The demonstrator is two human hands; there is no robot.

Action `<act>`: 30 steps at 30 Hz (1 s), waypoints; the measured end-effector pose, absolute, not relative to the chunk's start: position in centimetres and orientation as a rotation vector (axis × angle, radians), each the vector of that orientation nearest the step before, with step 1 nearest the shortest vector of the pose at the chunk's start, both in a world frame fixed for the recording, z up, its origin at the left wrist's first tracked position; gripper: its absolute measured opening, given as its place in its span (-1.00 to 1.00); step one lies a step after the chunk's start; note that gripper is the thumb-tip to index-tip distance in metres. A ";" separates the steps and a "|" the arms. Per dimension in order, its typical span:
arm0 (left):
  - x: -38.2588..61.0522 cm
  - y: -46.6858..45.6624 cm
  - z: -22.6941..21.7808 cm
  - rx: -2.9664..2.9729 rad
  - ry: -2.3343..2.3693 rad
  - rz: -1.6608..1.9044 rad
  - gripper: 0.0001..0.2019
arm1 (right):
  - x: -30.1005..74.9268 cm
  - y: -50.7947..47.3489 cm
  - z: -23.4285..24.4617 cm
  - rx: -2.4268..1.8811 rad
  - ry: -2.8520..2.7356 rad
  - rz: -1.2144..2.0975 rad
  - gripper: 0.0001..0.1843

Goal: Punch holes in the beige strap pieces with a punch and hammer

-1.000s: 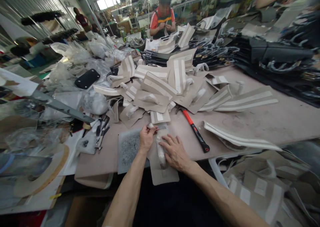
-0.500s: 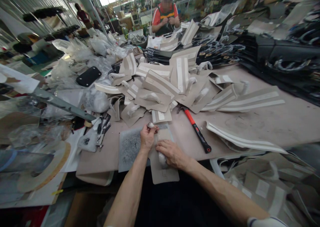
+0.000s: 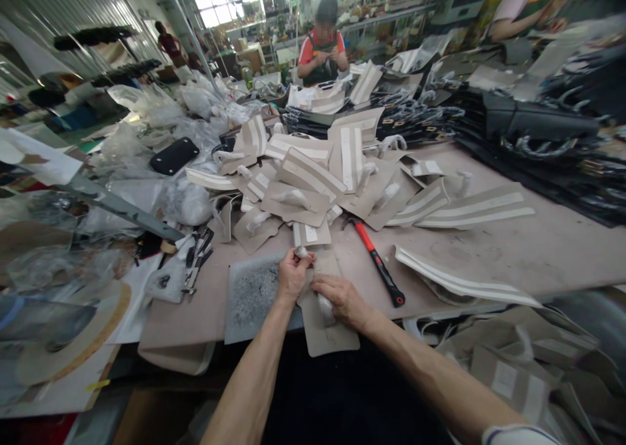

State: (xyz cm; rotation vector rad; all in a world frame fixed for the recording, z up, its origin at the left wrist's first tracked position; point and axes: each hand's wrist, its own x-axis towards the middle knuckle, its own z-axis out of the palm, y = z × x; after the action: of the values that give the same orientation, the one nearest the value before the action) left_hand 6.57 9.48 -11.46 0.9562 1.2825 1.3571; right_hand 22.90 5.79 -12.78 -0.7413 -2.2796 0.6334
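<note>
A beige panel [image 3: 330, 342] with a handle wrapped in white plastic [image 3: 325, 308] lies across the table's front edge, its near end overhanging. My right hand [image 3: 345, 301] bends over this panel, fingers closed at the upper end of the wrapped handle. Just left of it, my left hand [image 3: 292, 276] is closed in a pinch at the panel's far left side. Something small and whitish shows at its fingertips; what it is I cannot make out. Under my left wrist is a speckled grey sheet [image 3: 249, 301]. A hammer [image 3: 372, 257] with a red and black handle lies to the right.
Similar beige panels [image 3: 298, 200] with white strips form a heap ahead. A curved strip [image 3: 464, 278] lies right, above more panels [image 3: 518, 360] below table level. Black bags [image 3: 542, 125] are stacked far right. Hand tools [image 3: 198, 262] and a tape roll [image 3: 73, 340] are left. A co-worker [image 3: 323, 50] sits opposite.
The view has tilted and shifted slightly. The panel and both hands have moved a little to the right in view; the hands keep nearly the same hold.
</note>
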 end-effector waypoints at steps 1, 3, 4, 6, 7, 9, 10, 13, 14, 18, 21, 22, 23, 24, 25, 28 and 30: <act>6.6 9.4 -11.6 0.954 1.288 1.364 -0.68 | 22.9 5.6 -12.8 -0.732 -2.259 0.660 -0.49; 6.7 9.5 -11.8 0.980 1.293 1.354 -0.70 | 22.9 5.3 -12.9 -0.714 -2.229 0.702 -0.52; 6.7 9.6 -11.8 1.003 1.290 1.339 -0.71 | 22.9 5.3 -12.9 -0.708 -2.221 0.723 -0.55; 6.8 9.8 -11.7 1.048 1.280 1.315 -0.73 | 22.9 5.3 -12.9 -0.694 -2.216 0.758 -0.57; 6.8 9.9 -11.7 1.060 1.277 1.310 -0.73 | 22.9 5.3 -12.9 -0.691 -2.211 0.766 -0.57; 6.9 10.1 -11.8 1.072 1.273 1.304 -0.74 | 22.9 5.3 -12.8 -0.680 -2.199 0.769 -0.51; 6.8 10.1 -11.9 1.077 1.273 1.305 -0.74 | 22.9 5.2 -12.8 -0.675 -2.193 0.764 -0.46; 6.6 10.0 -12.2 1.102 1.264 1.300 -0.73 | 23.4 4.8 -12.5 -0.730 -2.190 0.711 -0.29; 6.5 10.0 -12.4 1.112 1.261 1.296 -0.74 | 23.8 4.8 -12.4 -0.782 -2.180 0.673 -0.26; 6.4 9.9 -12.6 1.121 1.260 1.283 -0.76 | 27.4 5.3 -12.1 -1.179 -1.960 0.422 -0.40; 6.5 9.9 -12.4 1.092 1.259 1.287 -0.77 | 31.0 6.6 -12.1 -1.636 -1.825 0.288 -0.59; 6.5 9.9 -12.3 1.085 1.257 1.288 -0.76 | 32.1 7.0 -12.2 -1.799 -1.830 0.284 -0.63; 6.6 9.9 -12.2 1.083 1.258 1.288 -0.76 | 33.0 7.4 -12.2 -1.947 -1.850 0.307 -0.62; 6.6 9.9 -12.2 1.088 1.262 1.289 -0.77 | 33.7 7.8 -12.3 -2.058 -1.871 0.356 -0.59; 6.6 9.9 -12.2 1.100 1.267 1.290 -0.77 | 34.3 8.1 -12.4 -2.120 -1.894 0.434 -0.55; 6.7 9.9 -12.4 1.157 1.294 1.289 -0.80 | 34.7 8.9 -12.6 -2.085 -1.906 0.701 -0.56; 6.7 9.9 -12.6 1.218 1.317 1.274 -0.82 | 34.3 9.4 -12.5 -2.027 -1.721 0.918 -0.65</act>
State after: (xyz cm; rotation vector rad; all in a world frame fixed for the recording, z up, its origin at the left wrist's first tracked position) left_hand 6.67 9.90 -12.58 1.2180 1.3174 1.2742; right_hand 34.30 9.40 -12.52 -2.0271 -1.7209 0.9178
